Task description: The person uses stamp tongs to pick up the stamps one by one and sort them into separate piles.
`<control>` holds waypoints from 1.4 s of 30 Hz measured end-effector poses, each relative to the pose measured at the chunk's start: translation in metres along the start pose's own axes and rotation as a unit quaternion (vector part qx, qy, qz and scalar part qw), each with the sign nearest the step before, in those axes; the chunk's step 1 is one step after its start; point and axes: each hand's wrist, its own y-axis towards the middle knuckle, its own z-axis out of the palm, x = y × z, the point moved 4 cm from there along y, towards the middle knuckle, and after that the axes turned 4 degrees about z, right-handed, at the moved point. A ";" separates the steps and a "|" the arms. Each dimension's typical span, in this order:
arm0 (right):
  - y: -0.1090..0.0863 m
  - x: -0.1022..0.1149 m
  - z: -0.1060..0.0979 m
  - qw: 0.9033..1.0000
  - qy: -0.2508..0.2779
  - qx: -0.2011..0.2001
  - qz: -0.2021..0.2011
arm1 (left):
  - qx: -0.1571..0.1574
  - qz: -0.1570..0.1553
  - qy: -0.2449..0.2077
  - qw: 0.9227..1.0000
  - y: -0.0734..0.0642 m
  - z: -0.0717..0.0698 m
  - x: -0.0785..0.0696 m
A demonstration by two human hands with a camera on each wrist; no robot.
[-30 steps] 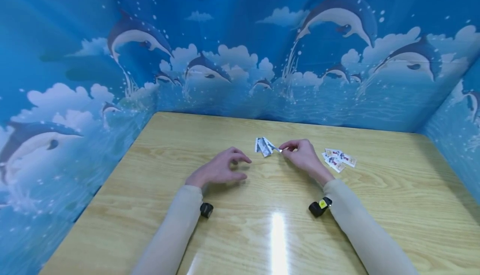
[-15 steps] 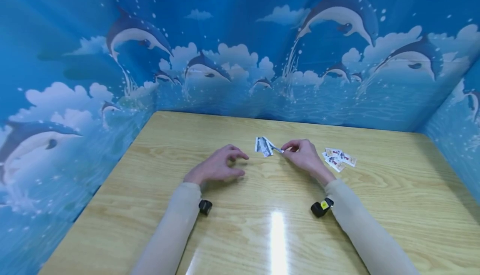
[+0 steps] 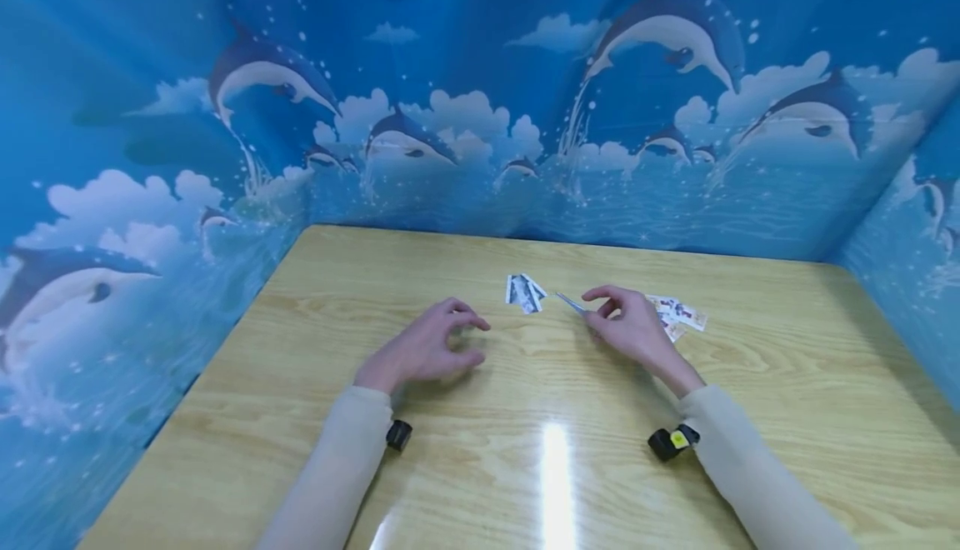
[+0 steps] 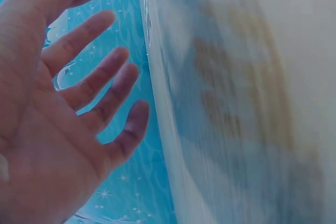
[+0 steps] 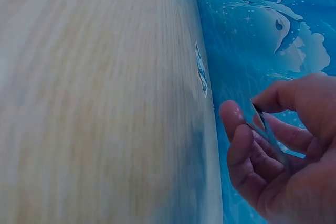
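My right hand [image 3: 632,323] pinches a small thin card [image 3: 570,302] between thumb and fingers, just above the table. In the right wrist view that card [image 5: 266,129] shows nearly edge-on within the fingers. Several overlapping small cards [image 3: 524,293] with greyish faces lie left of the held one, apart from it. Another group of cards [image 3: 686,314], white with coloured print, is partly covered by my right hand. My left hand [image 3: 426,343] hovers over the table, left of the greyish cards, with its fingers spread and relaxed. Nothing is in this hand [image 4: 68,108] in the left wrist view.
The wooden table [image 3: 480,467] carries a bright light reflection near its front. A blue curtain with dolphins [image 3: 450,192] stands behind the table's far edge and along both sides. Each wrist wears a small black camera, such as the right one [image 3: 663,445].
My right hand has drawn the card rightward, off the greyish cards, and now overlaps the printed cards on the right. My left hand has shifted slightly left and toward me.
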 end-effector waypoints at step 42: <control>-0.053 -0.011 0.003 0.991 -0.123 0.057 -0.015 | -0.091 -0.014 0.190 0.977 -0.043 -0.001 -0.010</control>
